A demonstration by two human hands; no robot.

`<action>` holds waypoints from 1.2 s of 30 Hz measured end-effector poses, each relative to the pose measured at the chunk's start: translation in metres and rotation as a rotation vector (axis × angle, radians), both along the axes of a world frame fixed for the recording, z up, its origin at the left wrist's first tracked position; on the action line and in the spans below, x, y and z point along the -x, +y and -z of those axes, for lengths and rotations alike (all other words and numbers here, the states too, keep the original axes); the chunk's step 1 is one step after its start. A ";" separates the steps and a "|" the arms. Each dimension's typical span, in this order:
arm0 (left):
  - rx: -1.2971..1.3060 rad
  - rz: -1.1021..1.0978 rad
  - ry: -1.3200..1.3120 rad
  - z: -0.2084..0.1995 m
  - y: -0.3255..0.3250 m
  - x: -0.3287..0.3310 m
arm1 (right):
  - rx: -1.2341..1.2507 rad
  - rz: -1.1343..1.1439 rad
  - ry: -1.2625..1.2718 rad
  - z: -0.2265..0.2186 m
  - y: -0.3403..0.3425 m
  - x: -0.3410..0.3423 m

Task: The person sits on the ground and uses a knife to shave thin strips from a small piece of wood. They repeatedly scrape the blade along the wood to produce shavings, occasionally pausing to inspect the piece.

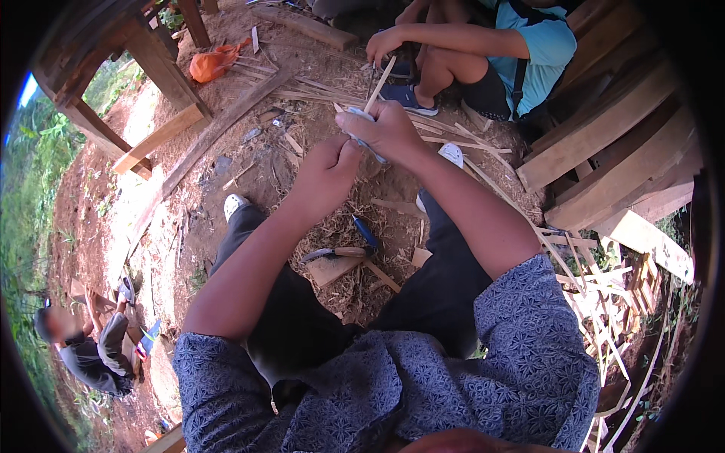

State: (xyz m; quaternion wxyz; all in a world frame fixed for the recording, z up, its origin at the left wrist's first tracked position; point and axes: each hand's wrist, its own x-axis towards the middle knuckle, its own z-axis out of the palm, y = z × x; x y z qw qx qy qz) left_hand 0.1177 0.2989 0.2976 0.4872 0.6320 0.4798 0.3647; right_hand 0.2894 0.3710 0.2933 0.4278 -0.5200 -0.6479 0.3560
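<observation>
My right hand [393, 136] is closed around a pale wooden strip [383, 81], whose upper end sticks out beyond my fingers. A light bluish-white piece [371, 153], perhaps cloth or paper, is folded in the same grip. Touching it from the lower left is my left hand [326, 180], closed with the thumb up; what it holds is hidden by the fingers. On the ground between my legs lie a knife [332, 253] with a curved blade and a blue-handled tool [365, 230], near a small wooden block [330, 270].
A person in a turquoise shirt [545, 57] crouches at the upper right; another person [98, 343] sits at the far left. Long strips [302, 97] and an orange bag [215, 64] lie ahead. Boards [604, 143] and a heap of offcuts [596, 279] are at right.
</observation>
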 end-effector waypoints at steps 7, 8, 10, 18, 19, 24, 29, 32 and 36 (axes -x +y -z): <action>-0.126 -0.018 0.069 -0.008 -0.005 0.000 | -0.040 -0.047 0.006 -0.007 0.000 -0.003; -0.087 -0.024 0.049 -0.009 -0.004 0.000 | -0.035 -0.014 0.056 -0.010 0.007 -0.007; 0.003 -0.020 0.011 -0.015 -0.005 -0.003 | -0.015 0.069 0.157 -0.016 0.029 -0.025; -0.255 -0.037 0.191 -0.026 -0.008 -0.001 | -0.017 0.005 -0.168 -0.018 0.016 -0.020; -0.266 -0.036 0.188 -0.029 -0.006 -0.007 | 0.034 0.080 0.257 -0.011 0.042 -0.037; -0.358 -0.079 0.244 -0.024 -0.011 -0.003 | 0.020 0.053 0.106 -0.022 0.009 -0.016; -0.366 -0.080 0.238 -0.026 -0.008 -0.008 | 0.019 0.075 0.241 -0.036 0.023 -0.034; -0.421 -0.095 0.239 -0.024 -0.011 -0.008 | 0.050 0.016 0.097 -0.023 0.011 -0.023; -0.453 -0.079 0.277 -0.023 -0.006 -0.009 | 0.019 0.077 0.279 -0.032 0.025 -0.030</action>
